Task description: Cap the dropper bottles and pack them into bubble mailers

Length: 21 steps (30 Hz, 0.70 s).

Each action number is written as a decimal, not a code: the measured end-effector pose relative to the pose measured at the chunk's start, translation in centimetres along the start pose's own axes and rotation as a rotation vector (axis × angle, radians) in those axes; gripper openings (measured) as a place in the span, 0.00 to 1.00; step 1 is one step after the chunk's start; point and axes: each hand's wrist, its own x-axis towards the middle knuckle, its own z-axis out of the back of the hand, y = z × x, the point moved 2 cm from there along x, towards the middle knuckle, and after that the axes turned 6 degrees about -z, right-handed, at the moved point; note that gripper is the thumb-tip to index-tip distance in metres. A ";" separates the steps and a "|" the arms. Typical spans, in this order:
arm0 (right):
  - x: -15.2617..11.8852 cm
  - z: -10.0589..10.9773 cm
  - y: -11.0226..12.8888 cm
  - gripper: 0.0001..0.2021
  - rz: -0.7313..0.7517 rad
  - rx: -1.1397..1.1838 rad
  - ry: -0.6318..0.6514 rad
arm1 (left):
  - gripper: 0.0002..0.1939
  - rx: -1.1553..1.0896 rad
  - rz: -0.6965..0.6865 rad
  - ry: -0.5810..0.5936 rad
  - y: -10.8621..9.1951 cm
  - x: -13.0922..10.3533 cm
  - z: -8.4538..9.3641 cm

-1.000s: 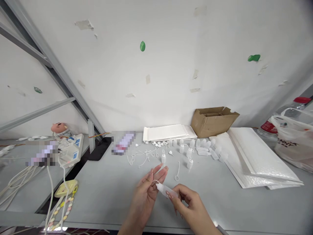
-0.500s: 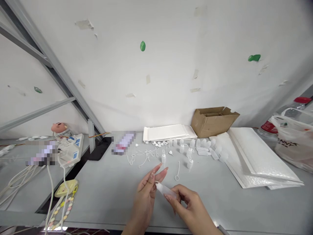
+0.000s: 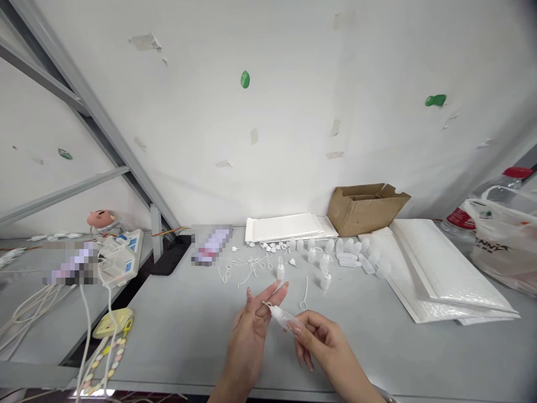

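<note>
My right hand [image 3: 321,338] pinches a small translucent squeeze bottle [image 3: 286,320] by its body, tilted with its white nozzle end toward the left. A thin white strap loop [image 3: 267,303] shows at that end, by the fingers of my left hand [image 3: 251,324]. That hand is open, palm up, fingers stretched out beside the nozzle; whether it touches the loop I cannot tell. Just beyond the fingertips stands a capped bottle [image 3: 281,272]. Another capped bottle [image 3: 325,280] is upright to the right, and a loose ring strap [image 3: 304,294] lies between them.
Several white straps [image 3: 251,266], small caps [image 3: 274,246] and empty bottles [image 3: 348,259] lie toward the wall. Behind them are white padded mailers [image 3: 285,226] and a cardboard box [image 3: 367,210]. More mailers [image 3: 444,268] and a plastic bag [image 3: 503,240] are at right, a phone [image 3: 213,245] at left.
The left thumb has lifted off the bottle's nozzle end and the left fingers have spread. My right hand has shifted its grip along the bottle, its lower fingers now hanging loose.
</note>
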 end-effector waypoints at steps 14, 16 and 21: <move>0.1 0.1 0.0 0.22 0.040 0.051 0.054 | 0.15 0.174 -0.050 0.018 0.0 0.0 -0.9; 0.1 0.0 -0.1 0.21 0.023 0.035 0.106 | 0.15 0.206 -0.038 0.039 0.0 0.0 -0.9; -0.5 0.6 -0.1 0.13 0.095 -0.224 0.172 | 0.15 0.511 -0.045 0.222 -0.5 -0.3 -0.9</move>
